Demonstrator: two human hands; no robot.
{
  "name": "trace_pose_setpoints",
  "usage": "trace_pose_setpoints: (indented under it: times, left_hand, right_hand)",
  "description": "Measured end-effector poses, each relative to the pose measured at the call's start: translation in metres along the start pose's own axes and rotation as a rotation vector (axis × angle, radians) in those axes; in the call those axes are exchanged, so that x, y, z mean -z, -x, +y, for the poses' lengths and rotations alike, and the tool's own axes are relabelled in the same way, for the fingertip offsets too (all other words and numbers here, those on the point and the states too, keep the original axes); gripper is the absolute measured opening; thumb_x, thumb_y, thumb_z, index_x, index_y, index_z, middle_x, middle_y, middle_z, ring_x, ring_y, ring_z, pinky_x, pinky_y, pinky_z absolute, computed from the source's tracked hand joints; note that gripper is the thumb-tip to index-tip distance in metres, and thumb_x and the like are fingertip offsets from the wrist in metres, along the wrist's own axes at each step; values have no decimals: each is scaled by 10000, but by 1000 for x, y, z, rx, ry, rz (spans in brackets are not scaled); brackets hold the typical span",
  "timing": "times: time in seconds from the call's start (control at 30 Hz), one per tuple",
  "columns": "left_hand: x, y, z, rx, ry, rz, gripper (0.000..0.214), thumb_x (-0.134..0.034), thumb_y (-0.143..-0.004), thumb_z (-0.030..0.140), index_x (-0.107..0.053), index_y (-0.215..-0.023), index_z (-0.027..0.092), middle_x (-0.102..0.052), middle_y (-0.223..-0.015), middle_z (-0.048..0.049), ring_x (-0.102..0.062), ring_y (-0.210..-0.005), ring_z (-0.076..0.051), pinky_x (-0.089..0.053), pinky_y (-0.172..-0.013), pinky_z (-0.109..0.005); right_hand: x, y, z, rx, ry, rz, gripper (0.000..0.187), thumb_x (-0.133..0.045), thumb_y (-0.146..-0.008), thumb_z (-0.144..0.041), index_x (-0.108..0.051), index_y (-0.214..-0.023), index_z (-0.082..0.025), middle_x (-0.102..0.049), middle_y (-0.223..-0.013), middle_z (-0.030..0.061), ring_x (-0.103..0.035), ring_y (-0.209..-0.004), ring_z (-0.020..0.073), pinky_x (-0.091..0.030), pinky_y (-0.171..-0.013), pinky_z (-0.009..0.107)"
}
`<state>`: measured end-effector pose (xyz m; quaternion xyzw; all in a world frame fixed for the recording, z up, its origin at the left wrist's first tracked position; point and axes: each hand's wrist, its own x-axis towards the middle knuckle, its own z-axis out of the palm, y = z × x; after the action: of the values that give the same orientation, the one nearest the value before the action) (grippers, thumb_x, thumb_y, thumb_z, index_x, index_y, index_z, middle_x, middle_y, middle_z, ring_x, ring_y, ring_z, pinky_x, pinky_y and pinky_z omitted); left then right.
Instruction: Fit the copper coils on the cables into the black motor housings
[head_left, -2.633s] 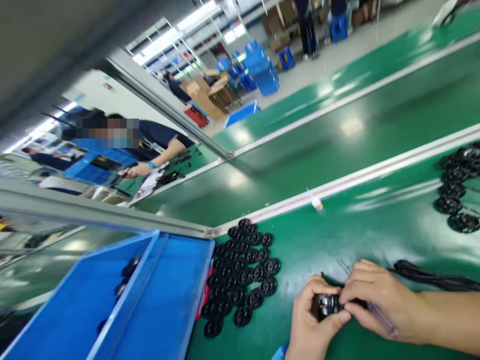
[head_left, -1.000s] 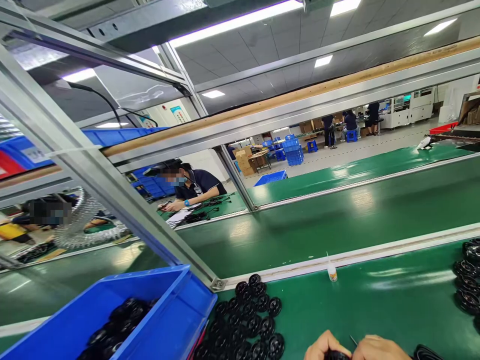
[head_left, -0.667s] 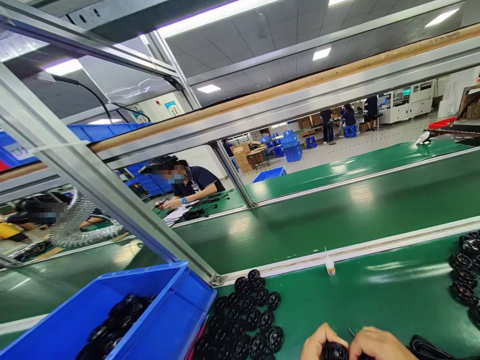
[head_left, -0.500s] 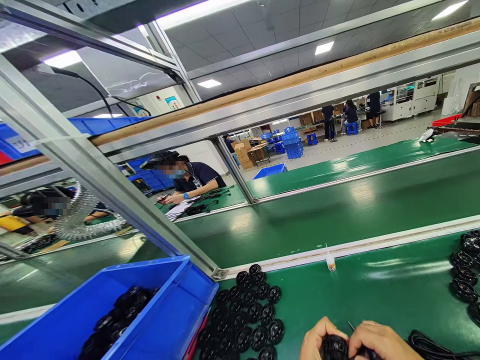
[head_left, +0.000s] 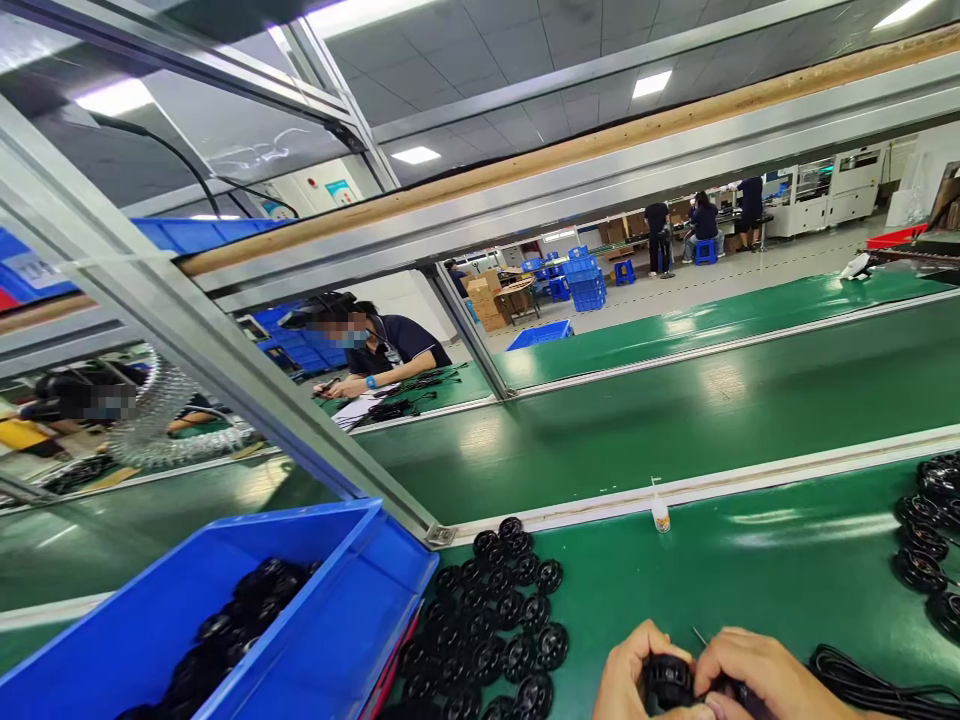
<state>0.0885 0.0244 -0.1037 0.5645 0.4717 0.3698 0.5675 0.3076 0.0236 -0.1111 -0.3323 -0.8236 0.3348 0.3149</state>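
Observation:
At the lower edge, my left hand [head_left: 624, 672] is closed round a round black ribbed part [head_left: 670, 682], which resembles the black wheel-like parts on the table. My right hand [head_left: 765, 672] is pressed up against its right side, thumb and fingers pinched together. Something dark shows under the right fingers, mostly hidden. A thin metal rod [head_left: 699, 636] pokes up between the two hands; which hand holds it I cannot tell. Just right of my right hand lies a coiled black cable [head_left: 862, 682].
Many black wheel-like parts [head_left: 517, 657] spread left of my hands, with more [head_left: 921, 570] at the right edge. A blue bin [head_left: 322, 640] holds further black parts. A small white bottle [head_left: 660, 515] stands by the ledge. Metal posts [head_left: 225, 370] rise ahead; a co-worker [head_left: 397, 345] sits beyond.
The view has shifted slightly. Both hands sit a little higher in the picture and more of them shows. The left hand keeps its hold on the round black part.

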Motion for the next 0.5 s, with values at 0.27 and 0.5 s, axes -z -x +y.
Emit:
trace_pose_setpoints:
  times: [0.27, 0.5]
  left_hand:
    - [5, -1, 8, 5, 9, -151, 581, -957, -575, 561, -595, -821, 179, -694, -816, -38, -578, -768, -157, -495, -771, -276]
    - [1, 2, 14, 10, 68, -156, 605, -957, -569, 589, -583, -817, 183, -685, -823, -36, -574, -778, -153, -468, -767, -269]
  right_hand:
    - [4, 1, -10, 11, 3, 15, 263, -452, -1051, -389, -642, -994, -217, -723, -869, 51, -646, -784, 147, -475, -725, 253]
    - [7, 3, -16, 6, -2, 12, 198, -473, -1030, -325, -640, -1009, -222, -734, -903, 46, -657, -818, 145, -490, -752, 251]
